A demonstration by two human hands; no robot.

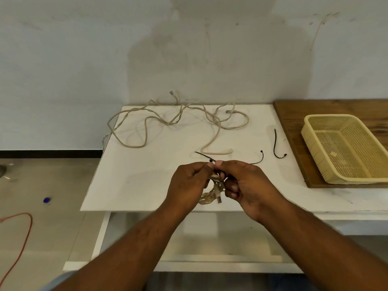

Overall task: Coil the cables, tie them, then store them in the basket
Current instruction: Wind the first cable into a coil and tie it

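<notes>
Coiled cable (207, 198), seemingly light and springy, is hanging below left hand (189, 183) and right hand (246, 183), both pinching its tie (206, 158) at twelve o'clock.

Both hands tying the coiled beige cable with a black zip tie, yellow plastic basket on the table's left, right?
No: the head view shows the yellow plastic basket on the right. The left hand and right hand do tie the coiled beige cable with a black zip tie.

bare L hand (189, 181), R hand (245, 183), lt-blue garment (60, 280)
</notes>
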